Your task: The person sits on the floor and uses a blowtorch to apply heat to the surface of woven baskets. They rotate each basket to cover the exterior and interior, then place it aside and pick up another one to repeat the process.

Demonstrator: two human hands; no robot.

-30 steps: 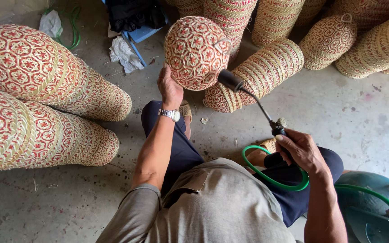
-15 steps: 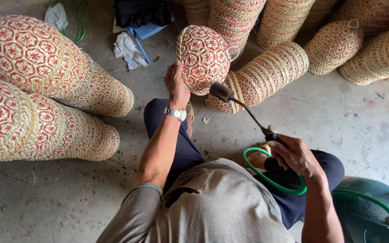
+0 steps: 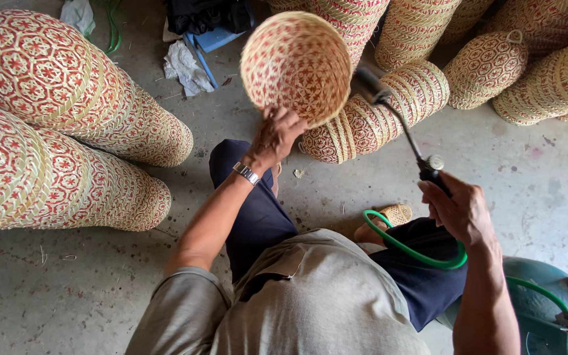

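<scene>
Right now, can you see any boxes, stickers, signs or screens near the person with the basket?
None show: no package, label, sign or screen.
Woven basket: round, tan with red pattern, held in the left hand.
Torch wand: thin, dark, in the right hand, with a green hose.
Basket stacks: same weave, lying on the concrete floor.

Left hand (image 3: 276, 137) up front, gripping the lower rim of a woven basket (image 3: 296, 66) held above it, opening toward the camera. Right hand (image 3: 458, 209) sits right of and nearer than the left, on the handle of a torch wand (image 3: 399, 125); wand tip just right of the basket. Hose (image 3: 415, 250) loops under the right hand, tank (image 3: 547, 315) behind it. Stacked baskets (image 3: 60, 125) lie far left of the left hand, another stack (image 3: 376, 118) just beyond it.
</scene>
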